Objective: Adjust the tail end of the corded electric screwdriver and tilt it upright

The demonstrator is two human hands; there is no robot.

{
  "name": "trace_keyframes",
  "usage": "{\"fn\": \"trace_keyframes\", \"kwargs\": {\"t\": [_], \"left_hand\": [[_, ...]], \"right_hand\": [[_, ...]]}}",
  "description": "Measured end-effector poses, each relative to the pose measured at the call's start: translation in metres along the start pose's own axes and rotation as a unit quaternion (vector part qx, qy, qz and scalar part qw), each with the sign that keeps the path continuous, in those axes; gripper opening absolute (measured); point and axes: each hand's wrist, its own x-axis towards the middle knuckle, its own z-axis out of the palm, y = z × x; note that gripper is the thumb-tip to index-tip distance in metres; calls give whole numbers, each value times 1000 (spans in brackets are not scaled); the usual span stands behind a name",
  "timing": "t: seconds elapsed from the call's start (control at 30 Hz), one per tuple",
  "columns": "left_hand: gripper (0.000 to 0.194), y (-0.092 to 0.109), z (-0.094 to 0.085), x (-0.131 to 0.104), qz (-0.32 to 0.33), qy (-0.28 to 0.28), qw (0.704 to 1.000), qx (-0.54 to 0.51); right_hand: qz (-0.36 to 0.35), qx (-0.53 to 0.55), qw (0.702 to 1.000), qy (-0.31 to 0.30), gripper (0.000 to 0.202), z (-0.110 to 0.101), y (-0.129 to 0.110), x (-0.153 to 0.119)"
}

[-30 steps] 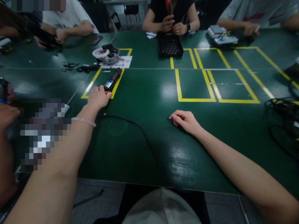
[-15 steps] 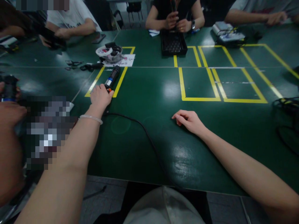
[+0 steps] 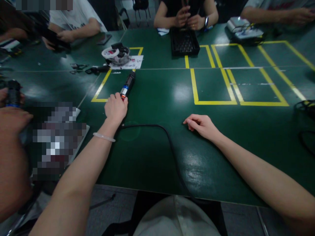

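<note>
My left hand [image 3: 116, 107] is wrapped round the rear part of a black cylindrical tool [image 3: 128, 84] with a blue and silver band. The tool points away from me, over the right line of a yellow tape frame [image 3: 99, 88]. A black cable [image 3: 169, 141] runs from beneath my left wrist across the green table [image 3: 152, 164] and over its near edge. Right of the cable, my right hand [image 3: 200, 125] rests on the table with its fingers curled together, and nothing shows in them.
Beyond the tool, a round clear container [image 3: 116, 55] sits on white paper. A black tray [image 3: 185, 44] stands before a person opposite. At the left, another person's hand holds a similar tool [image 3: 13, 93]. More yellow tape frames [image 3: 216, 103] mark the right side.
My left hand and the black tool have shifted right and slightly towards me. The cable has bent further right. My right hand has hardly changed place.
</note>
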Motion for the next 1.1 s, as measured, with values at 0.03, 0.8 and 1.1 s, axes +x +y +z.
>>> {"fn": "trace_keyframes", "kwargs": {"t": [0.03,0.8,1.1], "left_hand": [[56,7,-3,-8,9,-1,1000,7],[36,152,-39,-143,336,-46,939,-50],[59,141,-36,-145,343,-43,935,-74]], "right_hand": [[2,0,1000,-2,29,0,0,0],[-115,-126,985,-33,26,8,-9,-11],[33,124,991,-47,28,8,-9,-6]]}}
